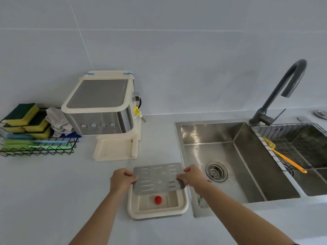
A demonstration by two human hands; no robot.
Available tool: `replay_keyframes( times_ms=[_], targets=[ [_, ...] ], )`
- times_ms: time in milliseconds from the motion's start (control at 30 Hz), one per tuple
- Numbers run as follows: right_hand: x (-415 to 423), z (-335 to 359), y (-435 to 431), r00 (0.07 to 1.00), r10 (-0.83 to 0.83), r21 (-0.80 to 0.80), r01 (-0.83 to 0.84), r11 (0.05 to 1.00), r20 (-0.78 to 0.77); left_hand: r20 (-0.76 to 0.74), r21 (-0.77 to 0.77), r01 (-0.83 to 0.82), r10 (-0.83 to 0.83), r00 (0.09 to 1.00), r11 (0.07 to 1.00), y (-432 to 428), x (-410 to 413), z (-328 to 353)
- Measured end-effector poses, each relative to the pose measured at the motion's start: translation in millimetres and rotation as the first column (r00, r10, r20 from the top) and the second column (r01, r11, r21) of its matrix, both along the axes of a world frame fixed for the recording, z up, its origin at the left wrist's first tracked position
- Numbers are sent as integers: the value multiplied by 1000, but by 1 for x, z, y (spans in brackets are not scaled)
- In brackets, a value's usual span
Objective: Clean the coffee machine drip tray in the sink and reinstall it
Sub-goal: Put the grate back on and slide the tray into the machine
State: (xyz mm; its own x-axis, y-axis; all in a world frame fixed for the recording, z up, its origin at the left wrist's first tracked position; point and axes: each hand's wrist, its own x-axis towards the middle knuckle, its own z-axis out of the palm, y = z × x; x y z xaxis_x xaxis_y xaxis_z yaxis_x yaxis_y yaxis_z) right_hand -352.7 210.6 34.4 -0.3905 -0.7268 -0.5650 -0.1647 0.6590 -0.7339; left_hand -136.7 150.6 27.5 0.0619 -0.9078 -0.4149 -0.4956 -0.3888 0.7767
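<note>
The cream drip tray lies on the counter just left of the sink, with a red float inside it. Its slotted metal grate is lifted off and tilted above the tray's far half. My left hand grips the grate's left edge and my right hand grips its right edge. The coffee machine, cream and steel, stands behind on the counter with its tray bay bare. The steel sink is to the right.
A dark curved faucet rises behind the sink. A wire drying rack with a yellow-handled brush covers the right basin. At far left a black wire basket holds several sponges, cloths and brushes.
</note>
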Motion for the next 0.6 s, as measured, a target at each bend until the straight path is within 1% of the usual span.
replay_keyframes(
  times_ms=[133,333,467,600],
  targets=[
    [5,-4,17,990,122,50,-119,992,-76,87,0,44,-44,995,999,22,9,-6],
    [13,-12,29,934,312,128,-293,947,-173,189,-18,79,-75,979,997,41,10,-9],
    [14,-13,34,911,343,133,-320,938,-229,252,-13,112,-105,962,994,46,6,-11],
    [13,-18,36,886,376,164,-342,925,-272,350,-9,149,-136,927,989,48,2,-11]
  ],
)
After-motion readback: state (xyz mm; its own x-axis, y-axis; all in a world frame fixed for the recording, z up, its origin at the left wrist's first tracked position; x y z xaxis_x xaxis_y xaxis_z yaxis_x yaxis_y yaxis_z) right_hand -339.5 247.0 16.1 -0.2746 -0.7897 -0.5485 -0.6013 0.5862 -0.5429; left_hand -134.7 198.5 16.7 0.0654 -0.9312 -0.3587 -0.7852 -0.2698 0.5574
